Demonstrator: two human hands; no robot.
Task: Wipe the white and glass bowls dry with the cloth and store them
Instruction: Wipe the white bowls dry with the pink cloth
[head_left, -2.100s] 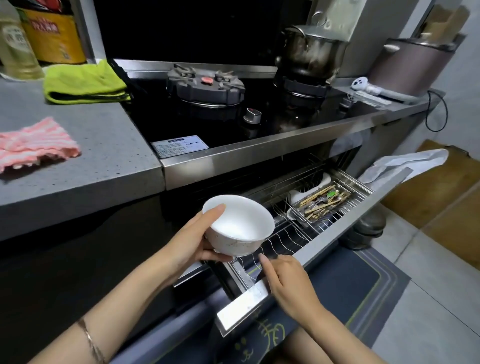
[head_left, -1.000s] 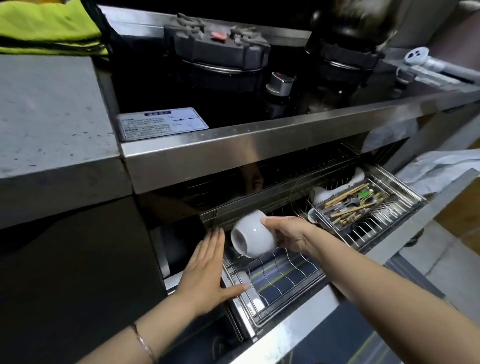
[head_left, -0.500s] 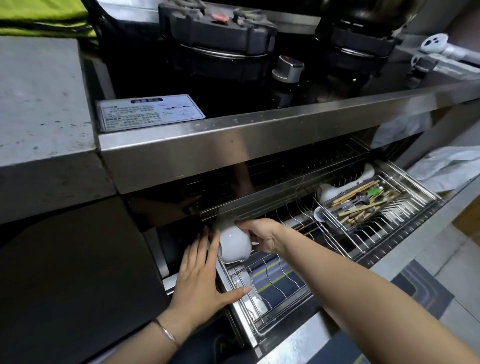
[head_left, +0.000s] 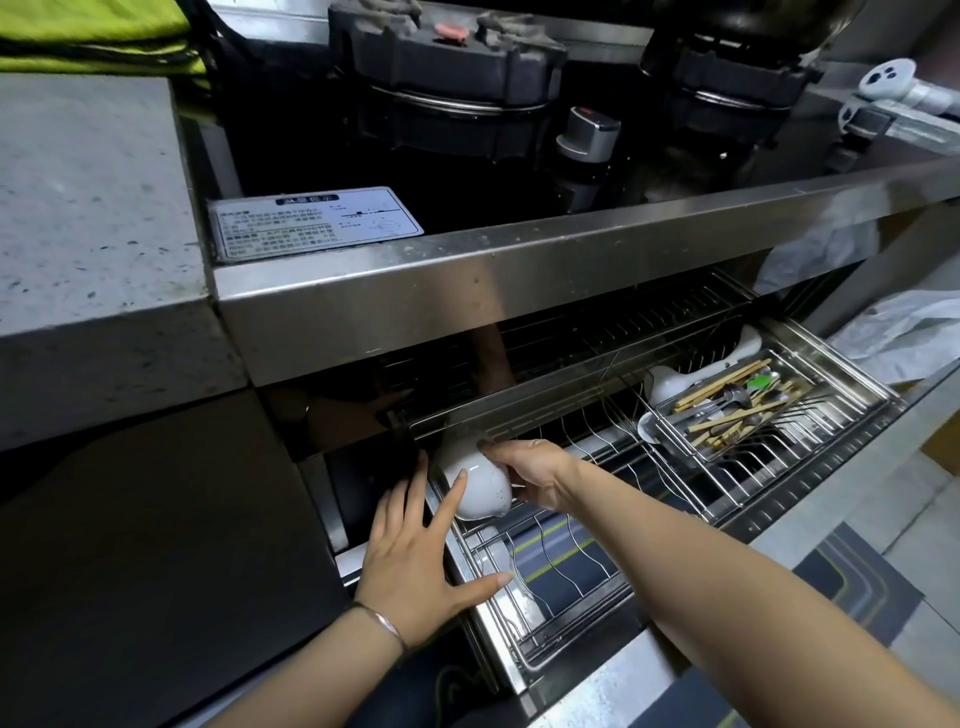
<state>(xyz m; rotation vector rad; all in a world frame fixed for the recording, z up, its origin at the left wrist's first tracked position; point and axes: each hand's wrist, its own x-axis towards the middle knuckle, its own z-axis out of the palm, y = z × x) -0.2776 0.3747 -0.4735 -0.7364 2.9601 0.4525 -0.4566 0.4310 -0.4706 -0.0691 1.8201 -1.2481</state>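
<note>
Two hands meet at the small white ceramic bowl (head_left: 480, 488), tipped on its side at the rear left corner of the stainless wire dish rack (head_left: 574, 597); right hand (head_left: 537, 475) grips it with curled fingers, left hand (head_left: 415, 553) lies flat, fingers straight, index fingertip touching the bowl

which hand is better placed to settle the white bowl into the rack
Right, I'd say. The right hand grips the white bowl, tipped on its side at the far left corner of the wire rack. The left hand lies flat beside it, one straight finger touching the bowl, holding nothing.
</note>
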